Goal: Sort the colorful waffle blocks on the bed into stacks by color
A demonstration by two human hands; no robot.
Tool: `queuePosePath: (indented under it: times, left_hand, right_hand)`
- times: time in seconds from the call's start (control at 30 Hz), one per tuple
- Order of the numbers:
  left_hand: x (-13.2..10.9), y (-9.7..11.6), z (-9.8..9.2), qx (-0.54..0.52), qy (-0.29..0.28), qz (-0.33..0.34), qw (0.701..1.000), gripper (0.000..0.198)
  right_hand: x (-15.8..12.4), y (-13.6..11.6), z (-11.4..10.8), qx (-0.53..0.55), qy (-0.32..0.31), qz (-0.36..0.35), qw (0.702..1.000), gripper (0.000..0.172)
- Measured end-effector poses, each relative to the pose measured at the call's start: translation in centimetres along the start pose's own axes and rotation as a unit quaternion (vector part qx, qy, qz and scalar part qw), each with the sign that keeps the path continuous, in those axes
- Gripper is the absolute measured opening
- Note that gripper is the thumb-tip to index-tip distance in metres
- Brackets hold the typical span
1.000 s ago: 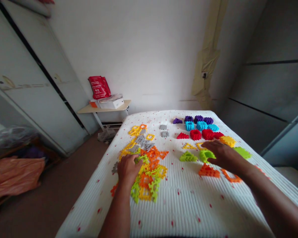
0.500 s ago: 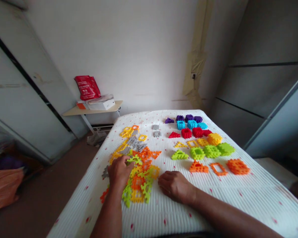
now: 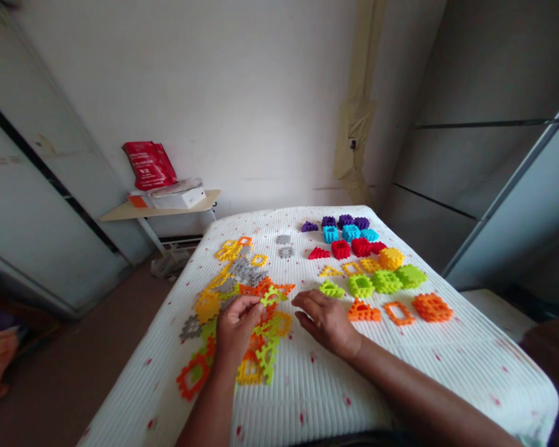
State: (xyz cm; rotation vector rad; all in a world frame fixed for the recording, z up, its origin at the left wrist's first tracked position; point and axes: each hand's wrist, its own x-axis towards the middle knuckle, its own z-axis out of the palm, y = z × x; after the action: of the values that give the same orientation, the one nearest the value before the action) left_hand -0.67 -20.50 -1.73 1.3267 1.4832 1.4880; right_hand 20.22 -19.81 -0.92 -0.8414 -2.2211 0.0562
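Observation:
My left hand (image 3: 236,324) is closed on a lime-green toothed plastic piece (image 3: 271,294), lifted just above a loose pile of yellow, orange, grey and green pieces (image 3: 242,310) on the left of the bed. My right hand (image 3: 325,321) rests on the white spotted bedcover (image 3: 354,391) just right of the pile, fingers loosely curled and pointing toward the green piece, with nothing in it that I can see.
Sorted pieces lie in rows at the far right: purple (image 3: 345,221), blue (image 3: 349,233), red (image 3: 351,248), yellow (image 3: 377,264), green (image 3: 377,282), orange (image 3: 410,309). A small table (image 3: 158,210) with a red bag (image 3: 149,164) stands past the bed. Cabinets flank both sides.
My right hand came back from the sorted green and orange pieces to beside the pile. My left hand lifted a lime-green piece out of the pile. The view swung right.

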Motion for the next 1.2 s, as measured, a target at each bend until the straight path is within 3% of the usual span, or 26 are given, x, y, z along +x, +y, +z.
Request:
queuePosePath:
  times: [0.1, 0.23, 0.47, 0.57, 0.77, 0.9, 1.07, 1.2]
  left_hand:
    - [-0.7, -0.1, 1.1, -0.038, -0.044, -0.021, 0.998, 0.028]
    - [-1.6, -0.5, 1.8, -0.055, -0.061, -0.021, 0.996, 0.022]
    - [-2.6, -0.6, 2.0, 0.021, -0.102, 0.076, 0.992, 0.014]
    - [-2.5, -0.5, 1.6, 0.072, -0.074, 0.112, 0.988, 0.019]
    - [-1.8, -1.0, 0.2, 0.096, 0.059, 0.11, 0.988, 0.024]
    - [-1.8, -0.7, 0.3, 0.114, 0.052, 0.129, 0.984, 0.023]
    - [-1.8, -0.5, 0.5, 0.125, 0.044, 0.137, 0.982, 0.024]
    - [-1.8, -0.5, 0.4, 0.133, 0.039, 0.136, 0.981, 0.024]
  right_hand:
    - [1.0, -0.4, -0.1, -0.028, -0.015, 0.002, 1.0, 0.022]
    - [1.6, -1.0, 0.2, -0.07, -0.069, 0.028, 0.995, 0.025]
    - [1.6, -1.4, -0.1, -0.071, -0.104, 0.059, 0.99, 0.028]
    - [2.0, -0.5, -1.4, -0.058, -0.089, 0.079, 0.991, 0.031]
    - [2.1, 3.8, -5.7, -0.145, -0.016, 0.198, 0.969, 0.03]
    - [1.5, 4.9, -6.7, -0.178, -0.061, 0.227, 0.955, 0.03]
    - [1.4, 4.8, -5.7, -0.209, -0.165, 0.23, 0.936, 0.029]
    - [1.5, 5.1, -5.2, -0.221, -0.196, 0.239, 0.925, 0.029]
